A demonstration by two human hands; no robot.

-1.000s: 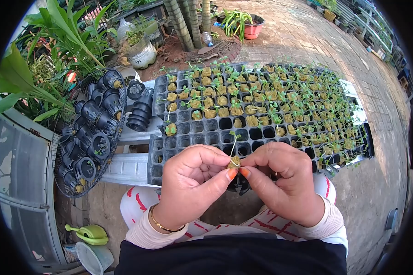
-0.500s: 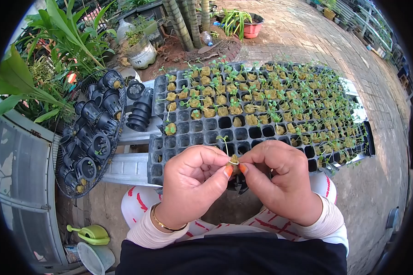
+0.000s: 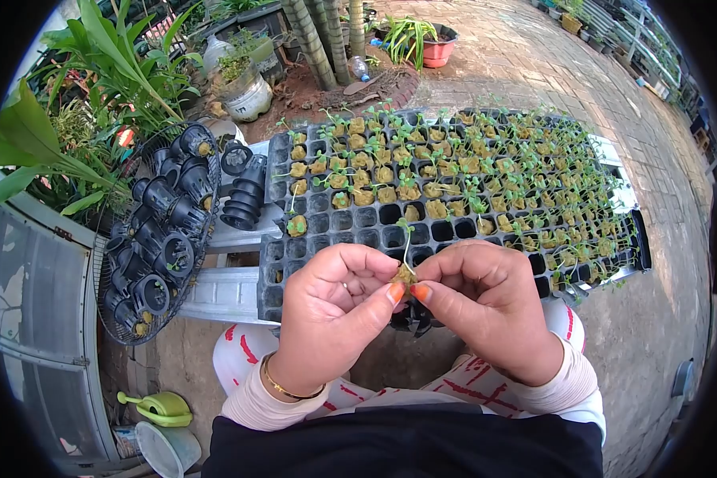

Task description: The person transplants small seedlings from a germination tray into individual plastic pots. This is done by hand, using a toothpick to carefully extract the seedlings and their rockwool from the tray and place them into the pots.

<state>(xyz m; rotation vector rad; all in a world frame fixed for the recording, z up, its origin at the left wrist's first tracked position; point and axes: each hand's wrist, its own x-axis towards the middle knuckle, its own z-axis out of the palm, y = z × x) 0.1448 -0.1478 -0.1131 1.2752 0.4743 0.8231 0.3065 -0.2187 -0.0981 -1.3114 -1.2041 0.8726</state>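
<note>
A small green seedling (image 3: 407,245) stands up from a brownish growing plug (image 3: 405,276) held above the near edge of the seedling tray (image 3: 319,222). My left hand (image 3: 338,291) pinches the plug from the left with thumb and forefinger. From the opposite side, my right hand (image 3: 486,303) presses its thumb and fingertips against the same plug. Both thumbnails are orange. A black object (image 3: 412,317) shows just under my fingertips, mostly covered. Behind my hands, many tray cells hold plugs with sprouts, while several nearer cells are bare.
Left of the tray, a black wire basket (image 3: 203,263) holds several black net pots (image 3: 176,253). A stack of net pots (image 3: 244,193) stands between basket and tray. A green watering can (image 3: 163,407) and a whitish bucket (image 3: 167,448) sit on the ground at lower left.
The seedling's stem has shifted to the right and now rises straighter, where before it curved over the plug. Both hands stay close together around the plug.
</note>
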